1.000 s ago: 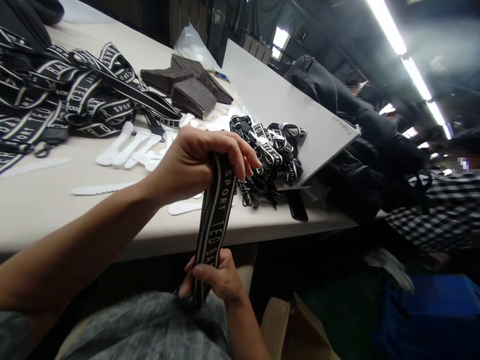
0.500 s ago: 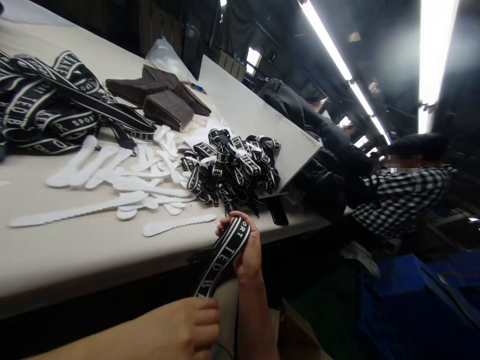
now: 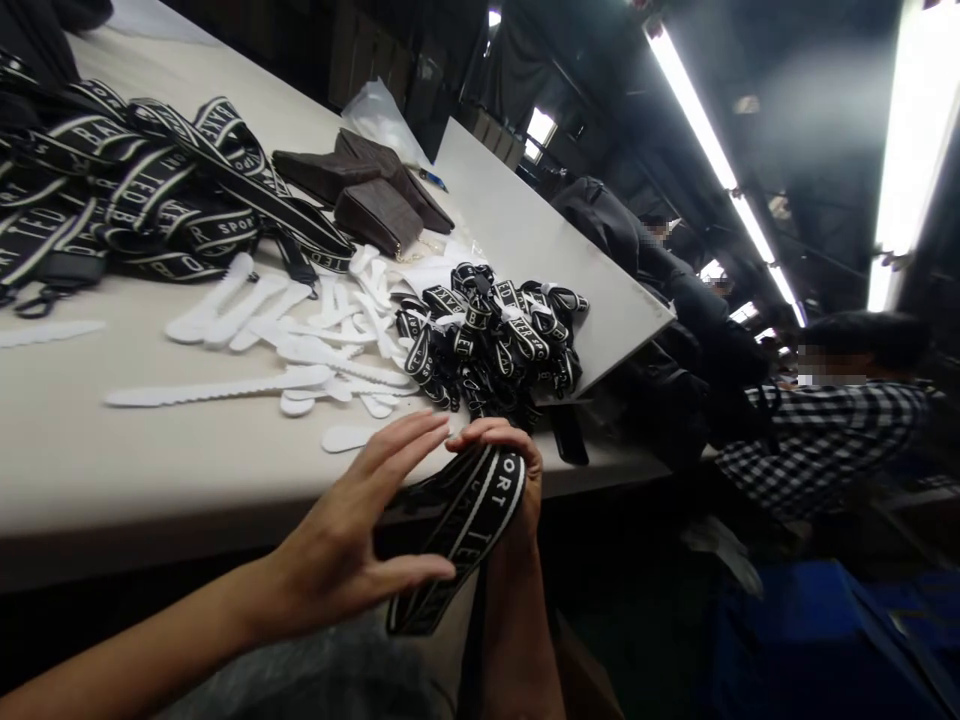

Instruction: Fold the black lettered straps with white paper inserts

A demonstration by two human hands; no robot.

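My right hand (image 3: 510, 480) is closed around a black strap with white "TED BAKER SPORT" lettering (image 3: 469, 530), folded over its fingers just below the table's front edge. My left hand (image 3: 352, 540) is beside it with fingers stretched out and apart, its fingertips reaching toward the strap's fold and its thumb touching the strap's lower part. Right behind the hands on the table lies a heap of folded black-and-white straps (image 3: 495, 335).
On the beige table (image 3: 90, 470) lie several white plastic strips (image 3: 217, 390), a big pile of long lettered straps (image 3: 127, 200) at the far left, and brown pouches (image 3: 375, 205). A white board (image 3: 555, 250) leans at the right. People sit at the right, one in a checked shirt (image 3: 825, 440).
My left hand let go of the strap, dropped low, then rose again with fingers spread beside the fold. My right hand moved up to hold the strap's folded top.
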